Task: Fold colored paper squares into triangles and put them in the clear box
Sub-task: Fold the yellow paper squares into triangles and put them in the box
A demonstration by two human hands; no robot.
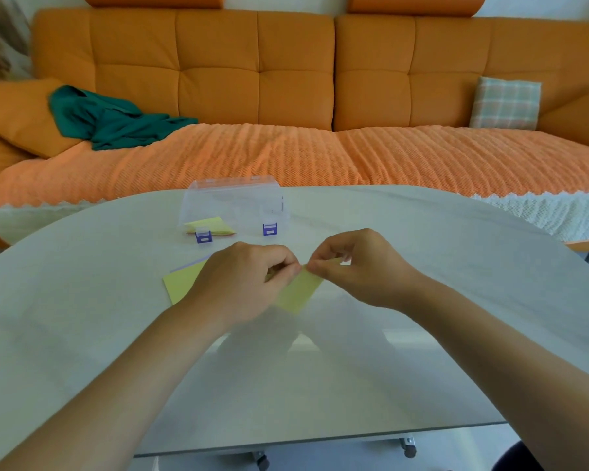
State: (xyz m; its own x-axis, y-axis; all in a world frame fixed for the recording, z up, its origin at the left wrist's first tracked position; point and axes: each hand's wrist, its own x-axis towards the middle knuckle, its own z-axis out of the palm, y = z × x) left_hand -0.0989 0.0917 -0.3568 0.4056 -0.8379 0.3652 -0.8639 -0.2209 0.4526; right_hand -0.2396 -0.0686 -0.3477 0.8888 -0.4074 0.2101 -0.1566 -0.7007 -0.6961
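Both hands are raised just above the pale table (422, 253) and meet at their fingertips over its middle. The left hand (242, 283) and the right hand (361, 266) each pinch the top edge of one yellow paper square (298, 292). The fingers are curled and the thumbs pressed to the forefingers, so that the two grips almost touch. The sheet hangs down and toward the person from this pinch, tilted. Its lower corner is free, and a faint reflection of it shows on the glossy tabletop below. How far the sheet is folded I cannot tell, for the fingers hide its upper part. Under and left of the left hand lies a flat stack of paper squares (179, 283), yellow on top with a lilac edge showing at its far side. The wrist covers its right part. Farther back on the table, beyond the hands and a little left of them, stands the clear box (233, 202). It has two purple latches (270, 229) on its near side. In its left near corner rest folded yellow pieces (208, 226), with a sliver of orange beneath them. Whether the box's lid is raised I cannot tell through the clear plastic. Behind the table runs an orange sofa (218, 69), its seat covered by an orange textured throw (320, 158). A crumpled green cloth (106, 120) lies at the left end and a plaid cushion (505, 103) leans at the right. Below the table's near edge, small casters (409, 449) show.
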